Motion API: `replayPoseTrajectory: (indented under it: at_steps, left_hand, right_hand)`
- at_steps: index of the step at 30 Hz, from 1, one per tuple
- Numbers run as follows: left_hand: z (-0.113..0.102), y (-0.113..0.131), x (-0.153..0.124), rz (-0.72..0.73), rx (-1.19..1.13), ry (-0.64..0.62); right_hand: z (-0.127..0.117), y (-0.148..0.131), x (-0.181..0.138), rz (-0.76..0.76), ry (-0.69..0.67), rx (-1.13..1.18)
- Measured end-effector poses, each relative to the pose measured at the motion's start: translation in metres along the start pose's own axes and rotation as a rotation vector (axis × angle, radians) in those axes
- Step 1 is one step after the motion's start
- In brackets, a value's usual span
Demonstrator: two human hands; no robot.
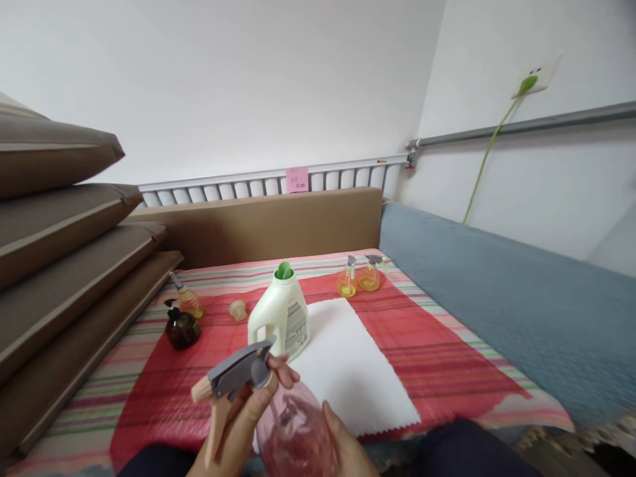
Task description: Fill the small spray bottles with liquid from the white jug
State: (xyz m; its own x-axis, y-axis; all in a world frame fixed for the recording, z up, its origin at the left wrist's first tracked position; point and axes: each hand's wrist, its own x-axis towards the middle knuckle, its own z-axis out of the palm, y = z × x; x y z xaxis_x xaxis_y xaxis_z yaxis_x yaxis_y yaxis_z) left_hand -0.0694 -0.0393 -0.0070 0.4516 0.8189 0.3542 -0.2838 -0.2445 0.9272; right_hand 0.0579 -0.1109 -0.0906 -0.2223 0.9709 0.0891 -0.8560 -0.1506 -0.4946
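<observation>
My left hand [243, 417] is closed around the grey and tan trigger spray head [236, 374] on top of a pink see-through spray bottle [295, 430]. My right hand [348, 447] wraps round the bottle's right side from below. The bottle is held low, just in front of me, above the near edge of the red cloth [432, 351]. A white detergent jug [281, 315] with a green spout stands right behind the spray head, next to a white cloth [348, 364].
Two small yellow spray bottles [358, 277] stand at the far edge. An orange spray bottle [186, 298], a dark brown pump bottle [181, 328] and a tan cap [238, 309] sit at the left. Brown cushions [59, 252] are stacked left; a blue cover [501, 305] lies right.
</observation>
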Motion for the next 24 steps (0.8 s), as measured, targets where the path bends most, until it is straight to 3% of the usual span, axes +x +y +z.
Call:
replayPoseTrajectory:
  at_steps: [3,4,5,8,9,10,13,14,17,18,22,24]
  left_hand:
    - [0.005,-0.005,0.002,0.046,-0.103,0.146]
    - [0.006,-0.007,0.002,0.058,-0.132,0.178]
    - [0.007,-0.01,0.002,0.062,-0.149,0.198]
    - [0.006,-0.012,0.001,0.069,-0.174,0.21]
    - [0.006,-0.01,0.001,0.058,-0.179,0.203]
    - [0.006,-0.008,0.001,0.05,-0.186,0.201]
    - [0.009,0.003,0.002,0.047,-0.21,0.223]
    - [0.011,0.006,0.002,0.055,-0.214,0.23]
    - [0.015,0.012,0.005,0.047,-0.207,0.226]
    - [0.016,0.013,0.005,0.041,-0.209,0.221]
    - [0.016,0.013,0.009,0.037,-0.278,0.218]
    - [0.017,0.013,0.009,0.01,-0.293,0.195]
  right_hand:
    - [0.0,-0.002,-0.003,-0.309,0.146,-0.069]
    - [-0.001,-0.003,-0.003,-0.347,0.161,-0.073]
    - [-0.003,-0.004,-0.003,-0.297,0.139,-0.056]
    - [-0.007,-0.005,-0.003,0.084,-0.04,0.032]
    - [-0.007,-0.005,-0.003,0.141,-0.078,0.041]
    - [-0.006,-0.006,-0.004,0.112,-0.083,0.037]
    - [0.001,-0.009,-0.006,-0.179,-0.019,0.025]
    - [0.003,-0.01,-0.007,-0.183,-0.028,0.033]
    - [0.007,-0.014,-0.008,0.096,-0.129,0.061]
    - [0.008,-0.015,-0.008,0.122,-0.128,0.059]
    - [0.01,-0.014,-0.006,-0.217,0.055,0.098]
    - [0.01,-0.012,-0.005,-0.131,0.055,0.138]
